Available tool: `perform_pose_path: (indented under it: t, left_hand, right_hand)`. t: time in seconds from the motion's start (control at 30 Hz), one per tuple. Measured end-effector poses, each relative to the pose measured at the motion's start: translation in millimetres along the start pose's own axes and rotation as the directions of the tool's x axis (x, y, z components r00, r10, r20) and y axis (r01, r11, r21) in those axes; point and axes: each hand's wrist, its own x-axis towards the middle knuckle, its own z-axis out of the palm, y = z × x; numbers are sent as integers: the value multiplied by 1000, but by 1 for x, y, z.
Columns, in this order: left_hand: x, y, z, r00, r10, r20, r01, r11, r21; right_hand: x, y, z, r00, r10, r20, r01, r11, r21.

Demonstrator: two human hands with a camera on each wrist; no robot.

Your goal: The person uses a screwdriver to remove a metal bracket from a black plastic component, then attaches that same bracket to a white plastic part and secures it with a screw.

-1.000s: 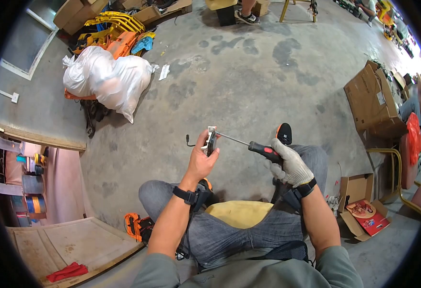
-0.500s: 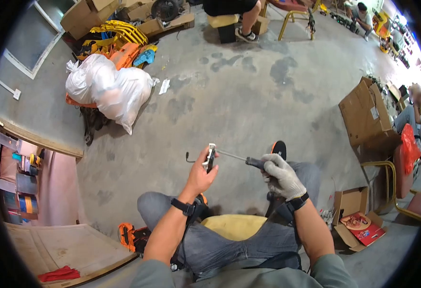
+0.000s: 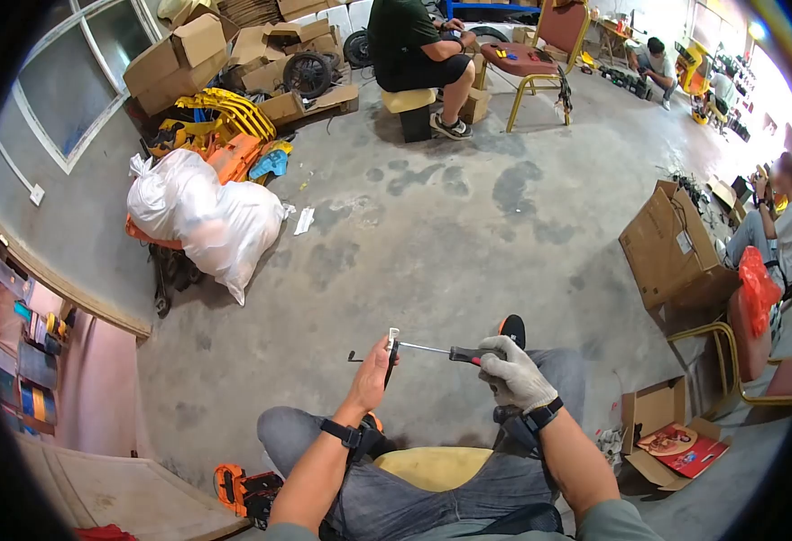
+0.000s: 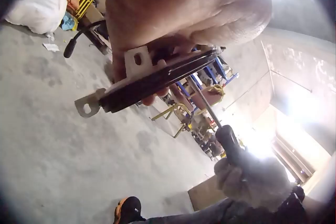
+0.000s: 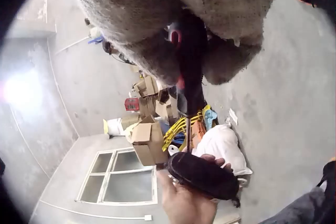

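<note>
My bare left hand (image 3: 367,386) holds a dark oblong part (image 4: 157,82) with pale metal tabs; a short black cable with a plug (image 4: 70,48) hangs out beside it. My gloved right hand (image 3: 520,377) grips the black and red handle of a screwdriver (image 3: 465,354). Its shaft (image 4: 203,99) points at the part, and the tip meets or nearly meets the part's side; whether they touch I cannot tell. In the right wrist view the part's dark rounded face (image 5: 203,175) lies across the left hand's fingers, below the glove (image 5: 173,19).
White sacks (image 3: 225,225) lie on the floor at left, near yellow and orange parts. A seated person (image 3: 419,63) and a red chair (image 3: 540,54) are ahead. At right stand a large carton (image 3: 671,248) and a small open box (image 3: 658,410). A yellow seat (image 3: 437,467) shows between my legs.
The head view has tilted up, so both hands appear lower. The part has turned more edge-on, and the screwdriver lies more level. Both hands keep their holds.
</note>
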Motion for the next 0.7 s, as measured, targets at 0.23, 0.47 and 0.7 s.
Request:
perform_pose_path:
  t: [0.23,0.47,0.7]
  left_hand:
    - [-2,7,2,999,-40,-18,40,999,-24]
    - [-14,-8,2,995,-102,-10,102,993,60]
    - [-16,-32,12,962,-268,-48,237,911,-339]
  right_hand:
    - [2,-8,-6,955,295,7,-289,940,-183]
    - [-5,-10,0,998,49,-28,-54,966,-252]
    - [10,1,-15,975,221,-13,-211,915,-345]
